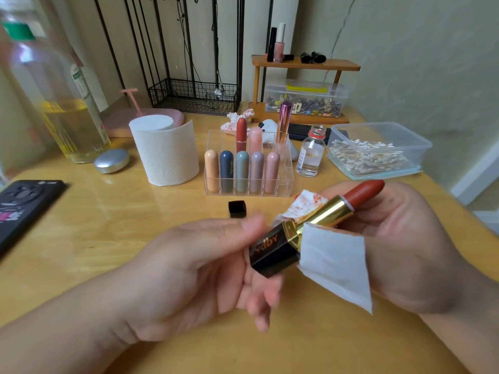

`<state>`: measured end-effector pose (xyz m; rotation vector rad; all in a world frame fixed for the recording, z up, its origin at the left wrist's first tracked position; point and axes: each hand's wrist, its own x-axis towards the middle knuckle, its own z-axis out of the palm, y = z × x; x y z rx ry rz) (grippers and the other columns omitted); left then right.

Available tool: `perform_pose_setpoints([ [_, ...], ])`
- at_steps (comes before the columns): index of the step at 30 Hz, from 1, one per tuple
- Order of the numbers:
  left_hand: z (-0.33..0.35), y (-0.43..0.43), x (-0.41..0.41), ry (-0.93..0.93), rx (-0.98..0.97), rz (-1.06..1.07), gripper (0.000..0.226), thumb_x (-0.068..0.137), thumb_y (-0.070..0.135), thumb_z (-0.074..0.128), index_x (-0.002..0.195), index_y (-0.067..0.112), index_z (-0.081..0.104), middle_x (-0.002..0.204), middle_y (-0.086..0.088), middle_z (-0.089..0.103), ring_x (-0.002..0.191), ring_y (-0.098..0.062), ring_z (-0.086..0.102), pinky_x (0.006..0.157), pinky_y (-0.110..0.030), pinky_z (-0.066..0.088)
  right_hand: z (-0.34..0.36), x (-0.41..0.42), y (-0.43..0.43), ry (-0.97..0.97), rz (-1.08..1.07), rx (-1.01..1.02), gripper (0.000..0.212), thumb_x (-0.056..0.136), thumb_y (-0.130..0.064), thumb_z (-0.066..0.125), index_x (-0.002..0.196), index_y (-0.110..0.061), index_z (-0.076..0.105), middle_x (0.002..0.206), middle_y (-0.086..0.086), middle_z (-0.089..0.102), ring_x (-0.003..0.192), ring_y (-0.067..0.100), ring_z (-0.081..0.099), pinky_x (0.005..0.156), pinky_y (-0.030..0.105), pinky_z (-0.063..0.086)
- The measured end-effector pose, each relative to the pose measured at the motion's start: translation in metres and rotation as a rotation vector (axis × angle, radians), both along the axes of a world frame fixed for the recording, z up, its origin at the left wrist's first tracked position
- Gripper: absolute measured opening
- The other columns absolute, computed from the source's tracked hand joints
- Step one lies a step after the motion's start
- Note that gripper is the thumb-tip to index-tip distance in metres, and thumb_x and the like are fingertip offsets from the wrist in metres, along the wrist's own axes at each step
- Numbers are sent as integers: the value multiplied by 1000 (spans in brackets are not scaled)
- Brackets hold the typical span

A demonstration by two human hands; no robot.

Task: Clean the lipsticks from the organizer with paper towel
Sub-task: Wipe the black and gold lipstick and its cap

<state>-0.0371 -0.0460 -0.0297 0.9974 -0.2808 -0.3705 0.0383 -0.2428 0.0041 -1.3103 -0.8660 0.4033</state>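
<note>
An open lipstick [310,225] with a black base, gold collar and brick-red bullet lies tilted between my hands. My left hand [205,268] pinches its black base. My right hand [399,244] holds a white paper towel piece [334,263], stained red at its upper end, wrapped against the gold collar. The clear acrylic organizer [290,182] stands behind, holding several pastel lipsticks in front and taller ones at the back. The lipstick's black cap [237,209] sits on the table before the organizer.
A paper towel roll [167,152] stands left of the organizer. A small glass bottle [310,155] and a tub of cotton swabs [378,152] are at the right. A black phone [24,209] lies far left, a large oil bottle [62,103] behind it.
</note>
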Motion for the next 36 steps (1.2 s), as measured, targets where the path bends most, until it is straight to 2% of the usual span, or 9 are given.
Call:
perform_pose_setpoints([
  [3, -3, 0, 0, -32, 21, -29, 30, 95, 24, 62, 85, -5, 63, 74, -16, 62, 60, -19, 55, 65, -34, 53, 1, 0, 0, -31, -62, -26, 22, 58, -9, 80, 76, -22, 79, 68, -4, 73, 61, 9, 70, 55, 22, 54],
  [13, 3, -13, -18, -686, 829, 807, 21, 81, 32, 76, 100, 25, 75, 84, -5, 70, 75, -20, 65, 69, -20, 50, 1, -2, 2, -52, -169, -47, 16, 60, -12, 77, 74, -19, 74, 65, 0, 70, 57, 12, 67, 56, 27, 56],
  [16, 2, -10, -17, -599, 808, 764, 21, 80, 37, 76, 98, 26, 76, 83, -5, 71, 75, -21, 68, 69, -28, 54, 3, -4, 4, -63, -204, -71, 19, 59, -5, 80, 72, -17, 73, 62, 7, 69, 55, 23, 68, 51, 35, 56],
  [20, 2, -2, -7, -71, 255, 232, 36, 88, 32, 67, 93, -3, 70, 82, -24, 61, 66, -28, 60, 70, -41, 55, 3, -5, 5, -71, -203, -77, 22, 52, -9, 82, 68, -22, 74, 57, 5, 68, 49, 13, 65, 45, 26, 51],
  [22, 2, -1, -4, -6, 124, 83, 34, 92, 26, 66, 92, -8, 66, 79, -19, 56, 64, -24, 56, 70, -40, 53, 4, -6, 6, -43, -172, -55, 18, 52, -13, 78, 67, -21, 73, 58, 0, 68, 52, 10, 63, 47, 24, 50],
  [27, 1, -3, -9, -190, 412, 322, 32, 79, 34, 78, 98, 8, 74, 79, -12, 67, 71, -26, 67, 72, -33, 52, 5, -4, 2, -73, -180, -101, 13, 58, -17, 75, 69, -13, 68, 54, 10, 62, 41, 30, 54, 34, 35, 39],
  [31, 17, -16, -12, -601, 950, 720, 23, 83, 36, 73, 103, 25, 75, 80, -3, 58, 74, -24, 60, 63, -26, 46, 5, -2, 3, -58, -175, -105, 14, 59, -14, 78, 70, -18, 70, 59, 4, 67, 52, 15, 63, 47, 26, 48],
  [33, 22, -18, -9, -592, 1137, 715, 29, 88, 32, 73, 112, 17, 71, 81, -1, 54, 78, -20, 59, 61, -19, 40, 5, -3, 3, -56, -175, -99, 18, 60, -8, 79, 69, -21, 71, 58, 1, 65, 52, 13, 62, 47, 27, 49],
  [36, 15, -13, -14, -623, 896, 666, 19, 83, 36, 74, 97, 23, 75, 83, -4, 62, 76, -23, 62, 68, -26, 50, 7, -3, 3, -45, -172, -108, 23, 59, 1, 78, 64, -21, 71, 56, 1, 65, 49, 11, 61, 44, 25, 47],
])
